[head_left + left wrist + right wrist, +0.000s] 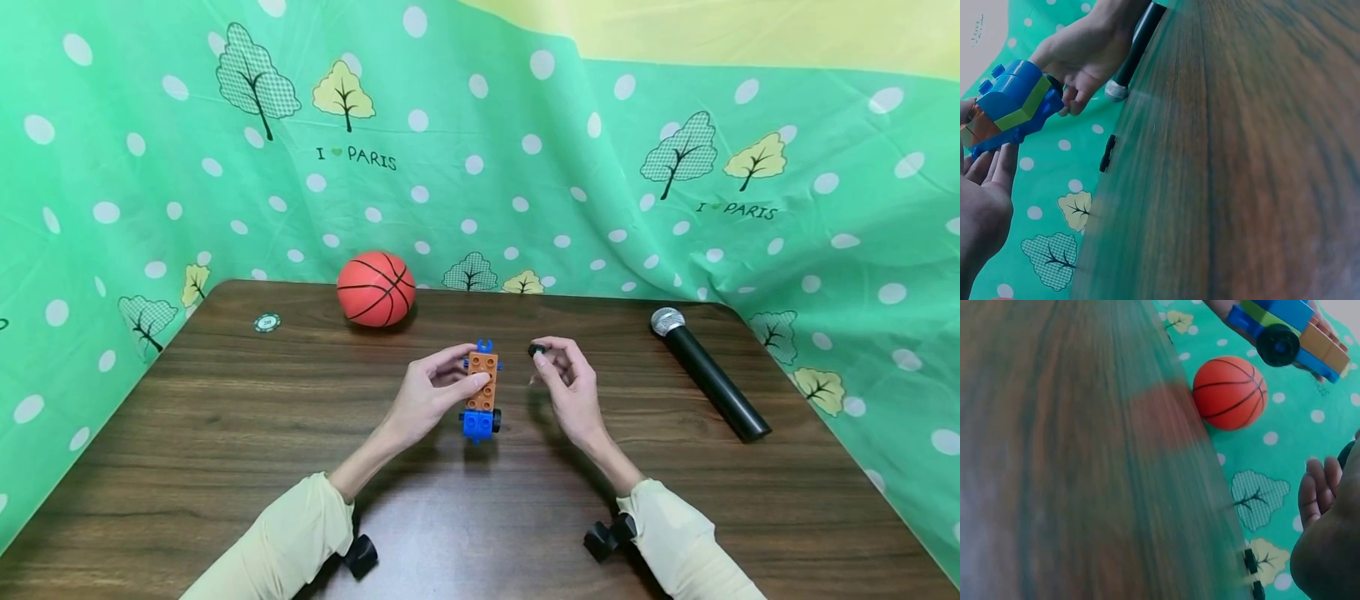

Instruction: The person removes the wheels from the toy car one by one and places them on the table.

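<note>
My left hand (431, 396) grips a toy block car (482, 392) above the table, thumb across its orange top and fingers along the side. A black wheel (497, 420) sits at the car's near right side. In the left wrist view, the car (1016, 94) shows blue, lime green and orange blocks. Right of the car, my right hand (576, 396) pinches a small black wheel (536, 350) between thumb and fingers, apart from the car. The right wrist view shows the car's mounted wheel (1278, 345); the pinched wheel (1346, 453) is mostly hidden by the right hand.
A small basketball (376, 289) and a poker chip (267, 322) are at the back left of the brown table (225, 417). At the right lies a black microphone (708, 375). Small black pieces (1251, 561) show at the table edge. A green patterned cloth (480, 167) hangs behind.
</note>
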### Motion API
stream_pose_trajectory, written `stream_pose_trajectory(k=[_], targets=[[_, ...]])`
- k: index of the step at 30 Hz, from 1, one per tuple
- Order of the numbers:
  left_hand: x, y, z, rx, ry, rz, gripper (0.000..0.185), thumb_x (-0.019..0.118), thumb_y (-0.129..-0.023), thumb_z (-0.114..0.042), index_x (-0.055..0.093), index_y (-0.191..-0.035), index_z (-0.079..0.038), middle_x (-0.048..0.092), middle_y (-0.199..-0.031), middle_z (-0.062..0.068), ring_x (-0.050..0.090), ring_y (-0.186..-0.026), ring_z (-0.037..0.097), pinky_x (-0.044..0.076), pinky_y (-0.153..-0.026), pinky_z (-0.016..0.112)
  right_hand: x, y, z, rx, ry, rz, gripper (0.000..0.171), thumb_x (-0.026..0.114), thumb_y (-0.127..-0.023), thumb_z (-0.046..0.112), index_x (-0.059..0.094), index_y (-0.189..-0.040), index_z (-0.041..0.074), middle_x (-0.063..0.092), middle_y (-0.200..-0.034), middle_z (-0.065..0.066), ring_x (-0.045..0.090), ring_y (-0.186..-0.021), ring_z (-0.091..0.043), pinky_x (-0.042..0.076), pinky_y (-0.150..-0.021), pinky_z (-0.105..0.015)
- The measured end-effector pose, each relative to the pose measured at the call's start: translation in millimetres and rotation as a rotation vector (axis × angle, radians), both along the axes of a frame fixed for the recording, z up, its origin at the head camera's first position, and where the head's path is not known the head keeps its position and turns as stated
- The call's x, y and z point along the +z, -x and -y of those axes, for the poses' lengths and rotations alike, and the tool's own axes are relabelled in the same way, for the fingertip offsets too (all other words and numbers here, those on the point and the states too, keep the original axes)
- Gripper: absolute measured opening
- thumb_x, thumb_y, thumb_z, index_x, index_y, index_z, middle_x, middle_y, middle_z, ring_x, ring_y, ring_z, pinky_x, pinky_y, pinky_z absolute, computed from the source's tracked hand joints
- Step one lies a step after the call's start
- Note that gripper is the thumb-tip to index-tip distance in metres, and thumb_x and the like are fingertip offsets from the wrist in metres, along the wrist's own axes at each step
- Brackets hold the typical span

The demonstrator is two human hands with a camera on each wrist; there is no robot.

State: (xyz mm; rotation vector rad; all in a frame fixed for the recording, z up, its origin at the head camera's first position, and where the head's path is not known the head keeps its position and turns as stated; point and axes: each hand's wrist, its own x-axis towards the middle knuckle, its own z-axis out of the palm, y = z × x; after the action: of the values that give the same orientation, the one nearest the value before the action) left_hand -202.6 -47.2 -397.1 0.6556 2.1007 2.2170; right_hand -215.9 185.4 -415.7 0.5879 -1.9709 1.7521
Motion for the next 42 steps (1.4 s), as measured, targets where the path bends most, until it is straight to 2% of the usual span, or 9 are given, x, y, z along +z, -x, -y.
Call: stream_pose_trajectory(k=[3,5,8,11,16,24,30,37,42], targets=[[-0.1,0.3,1,0.004,-0.004,0.003,0.043,0.072,-0.096,-0.006,0.062,-0.137,0.003,0.072,-0.099,0.013,0.069,-0.085,0.016,0.057,-0.075,0.026,1.0,0.1,-6,-0.011,-0.04,-0.003,0.022,0.06,-0.101,-0.007,0.061,-0.123,-0.009,0.058,-0.082,-0.021,0.06,-0.068,-0.021,0.049,-0.06,-0.024],[0.2,0.1,1,0.004,-0.012,0.005,0.043,0.072,-0.096,-0.005,0.062,-0.137,0.004,0.072,-0.099,0.013,0.069,-0.085,0.015,0.057,-0.075,0.026,5.5,-1.4,-8,-0.028,-0.08,-0.011,0.023,0.06,-0.1,-0.009,0.061,-0.123,-0.009,0.056,-0.082,-0.026,0.058,-0.07,-0.016,0.047,-0.06,-0.02],[0.3,0.3,2,0.002,-0.016,0.007,0.044,0.072,-0.096,-0.005,0.062,-0.138,0.004,0.072,-0.1,0.012,0.069,-0.086,0.015,0.057,-0.075,0.026,17.5,-5.1,-12,-0.079,-0.175,-0.041,0.022,0.06,-0.098,-0.013,0.061,-0.12,-0.012,0.056,-0.081,-0.02,0.055,-0.07,-0.01,0.044,-0.06,-0.017],[0.7,0.3,3,0.001,-0.012,0.006,0.044,0.071,-0.096,-0.005,0.061,-0.138,0.004,0.072,-0.1,0.012,0.069,-0.086,0.015,0.057,-0.075,0.026,20.1,-2.0,-22,-0.14,-0.261,-0.067,0.023,0.062,-0.096,-0.013,0.06,-0.118,-0.013,0.057,-0.08,-0.017,0.051,-0.068,-0.012,0.041,-0.058,-0.017],[1.4,0.0,3,-0.002,-0.01,0.008,0.045,0.071,-0.097,-0.006,0.061,-0.139,0.004,0.072,-0.101,0.012,0.069,-0.087,0.016,0.057,-0.076,0.026,5.4,13.4,-46,-0.218,-0.347,-0.056,0.024,0.068,-0.095,-0.007,0.061,-0.118,-0.006,0.058,-0.079,-0.008,0.051,-0.069,-0.012,0.042,-0.06,-0.015],[1.9,0.2,3,-0.008,-0.013,0.0,0.043,0.071,-0.097,-0.006,0.061,-0.138,0.004,0.072,-0.101,0.013,0.069,-0.087,0.016,0.058,-0.076,0.027,-3.1,27.1,-73,-0.241,-0.508,-0.096,0.021,0.072,-0.096,0.001,0.061,-0.114,-0.002,0.055,-0.079,-0.002,0.052,-0.068,-0.013,0.042,-0.06,-0.019],[2.2,0.0,3,-0.003,-0.004,-0.003,0.044,0.072,-0.097,-0.007,0.061,-0.138,0.003,0.072,-0.1,0.013,0.069,-0.087,0.017,0.058,-0.076,0.027,-7.8,34.7,-82,-0.262,-0.592,-0.095,0.02,0.072,-0.096,0.004,0.061,-0.112,-0.003,0.055,-0.08,-0.004,0.053,-0.07,-0.017,0.043,-0.061,-0.023],[1.1,0.1,4,-0.002,-0.009,0.0,0.045,0.072,-0.096,-0.006,0.061,-0.138,0.003,0.072,-0.101,0.013,0.069,-0.087,0.016,0.058,-0.076,0.027,-13.0,42.9,-92,-0.298,-0.681,-0.034,0.02,0.071,-0.097,0.007,0.061,-0.113,-0.001,0.056,-0.083,-0.007,0.053,-0.072,-0.02,0.042,-0.064,-0.024],[-0.1,1.0,4,-0.001,-0.007,-0.003,0.044,0.072,-0.096,-0.006,0.062,-0.138,0.002,0.072,-0.1,0.013,0.069,-0.087,0.017,0.058,-0.076,0.028,-16.3,47.7,-97,-0.316,-0.727,0.004,0.021,0.07,-0.098,0.01,0.061,-0.115,0.001,0.057,-0.085,-0.008,0.052,-0.074,-0.021,0.041,-0.066,-0.032]])
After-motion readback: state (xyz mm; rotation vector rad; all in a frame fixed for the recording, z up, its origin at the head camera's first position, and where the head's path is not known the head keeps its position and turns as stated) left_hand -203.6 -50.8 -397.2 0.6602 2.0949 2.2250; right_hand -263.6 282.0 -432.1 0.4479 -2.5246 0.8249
